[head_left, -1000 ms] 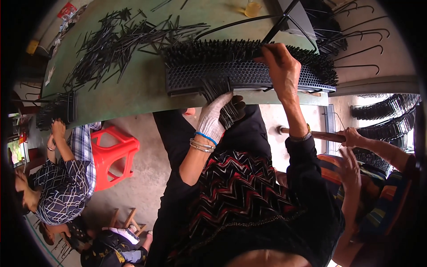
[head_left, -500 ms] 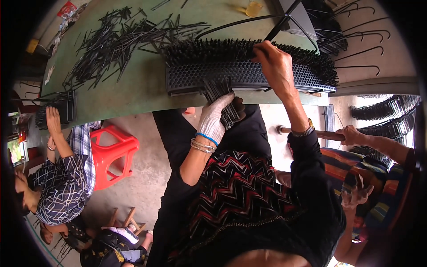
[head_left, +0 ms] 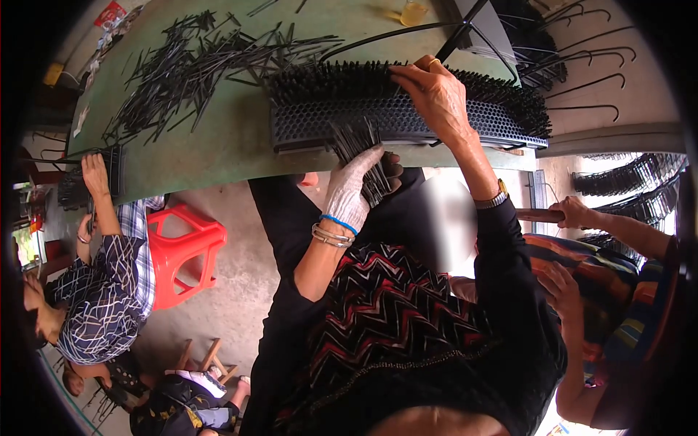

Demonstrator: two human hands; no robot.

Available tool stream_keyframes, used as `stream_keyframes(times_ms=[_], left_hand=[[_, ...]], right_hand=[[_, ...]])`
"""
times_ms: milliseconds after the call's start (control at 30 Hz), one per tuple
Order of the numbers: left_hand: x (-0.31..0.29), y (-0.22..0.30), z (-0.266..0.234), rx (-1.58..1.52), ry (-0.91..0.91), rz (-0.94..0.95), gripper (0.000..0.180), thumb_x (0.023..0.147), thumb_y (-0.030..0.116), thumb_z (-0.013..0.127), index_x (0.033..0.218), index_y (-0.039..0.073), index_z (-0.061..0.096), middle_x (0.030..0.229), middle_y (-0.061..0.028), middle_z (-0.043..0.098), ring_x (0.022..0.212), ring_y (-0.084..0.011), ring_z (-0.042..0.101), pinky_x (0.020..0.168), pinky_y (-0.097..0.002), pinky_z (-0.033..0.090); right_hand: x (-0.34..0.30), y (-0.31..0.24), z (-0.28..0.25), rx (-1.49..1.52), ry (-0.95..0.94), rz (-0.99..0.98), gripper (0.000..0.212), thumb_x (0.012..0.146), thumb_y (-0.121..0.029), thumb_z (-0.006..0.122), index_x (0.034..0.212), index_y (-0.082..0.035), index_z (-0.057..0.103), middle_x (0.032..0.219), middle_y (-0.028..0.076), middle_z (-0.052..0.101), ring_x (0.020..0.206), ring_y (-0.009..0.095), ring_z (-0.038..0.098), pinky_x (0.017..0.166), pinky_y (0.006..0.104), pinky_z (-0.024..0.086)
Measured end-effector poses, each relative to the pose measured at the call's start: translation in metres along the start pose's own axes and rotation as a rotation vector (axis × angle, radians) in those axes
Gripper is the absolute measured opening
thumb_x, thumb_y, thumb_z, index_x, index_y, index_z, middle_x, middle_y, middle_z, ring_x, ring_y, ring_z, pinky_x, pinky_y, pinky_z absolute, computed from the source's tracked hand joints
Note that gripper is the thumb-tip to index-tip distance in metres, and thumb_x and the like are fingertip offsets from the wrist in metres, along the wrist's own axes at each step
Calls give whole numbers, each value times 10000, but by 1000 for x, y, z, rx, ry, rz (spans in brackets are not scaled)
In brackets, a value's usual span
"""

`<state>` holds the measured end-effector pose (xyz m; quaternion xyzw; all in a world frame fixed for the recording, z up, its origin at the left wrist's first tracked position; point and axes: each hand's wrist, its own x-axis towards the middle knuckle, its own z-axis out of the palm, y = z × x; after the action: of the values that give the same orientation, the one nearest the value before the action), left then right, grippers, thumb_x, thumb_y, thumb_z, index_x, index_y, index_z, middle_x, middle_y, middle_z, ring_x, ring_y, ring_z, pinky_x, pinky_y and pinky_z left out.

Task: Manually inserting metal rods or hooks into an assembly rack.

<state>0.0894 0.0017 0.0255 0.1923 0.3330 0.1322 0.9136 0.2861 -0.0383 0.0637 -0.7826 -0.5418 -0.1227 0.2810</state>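
My left hand [head_left: 352, 182], in a white knitted glove with dark fingertips, is closed around a bundle of thin dark rods [head_left: 355, 145] below the rack's near edge. A long black rack [head_left: 349, 115] with a perforated face lies along the table's near edge. Dense rows of short black rods [head_left: 334, 78] stand up in its far part. Over those rows is my bare right hand [head_left: 436, 91], thumb and fingertips pinched together at the rod tops. Whatever is between those fingertips blends into the black rows and cannot be made out.
Loose dark rods [head_left: 189, 80] lie heaped on the green table [head_left: 174, 163]. A curved black bar [head_left: 396, 33] arches behind the rack. A co-worker's hand [head_left: 94, 174] is at another rack on the left, near a red stool [head_left: 185, 254]. Another person's hand [head_left: 574, 212] grips a handle at right.
My right hand has shifted slightly left along the rod rows. My left hand has barely moved. At right, the other person's lower hand and the handle have moved, and a blurred pale shape shows.
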Motion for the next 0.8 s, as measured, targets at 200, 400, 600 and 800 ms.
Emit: stream_keyframes(times_ms=[200,400,600,800], left_hand=[[-3,2,5,1,-9,8,184,902,126,617,1013,-18,649,853,-138,694,710,-250,694,586,-346,576],[-10,4,12,96,51,56,202,883,143,645,1023,-2,656,848,-124,700,692,-235,697,562,-343,573],[-10,1,11,133,-34,18,221,894,164,645,1078,43,644,897,-103,707,718,-232,701,557,-351,578],[-11,3,14,143,-36,31,221,900,161,636,1089,45,644,900,-108,707,708,-235,700,557,-346,581]], right_hand=[[-12,-10,-2,8,14,65,248,863,-226,686,1102,-167,711,943,55,623,823,228,638,715,327,512],[-29,-29,-22,579,-339,293,348,878,-240,683,1120,9,654,870,136,690,767,189,674,694,303,518],[-33,-25,-23,930,-577,485,178,911,-93,608,1003,58,627,768,92,654,688,121,629,640,268,520],[-33,-21,-26,974,-577,491,161,912,-75,590,1009,53,613,780,98,653,680,138,644,645,275,536]])
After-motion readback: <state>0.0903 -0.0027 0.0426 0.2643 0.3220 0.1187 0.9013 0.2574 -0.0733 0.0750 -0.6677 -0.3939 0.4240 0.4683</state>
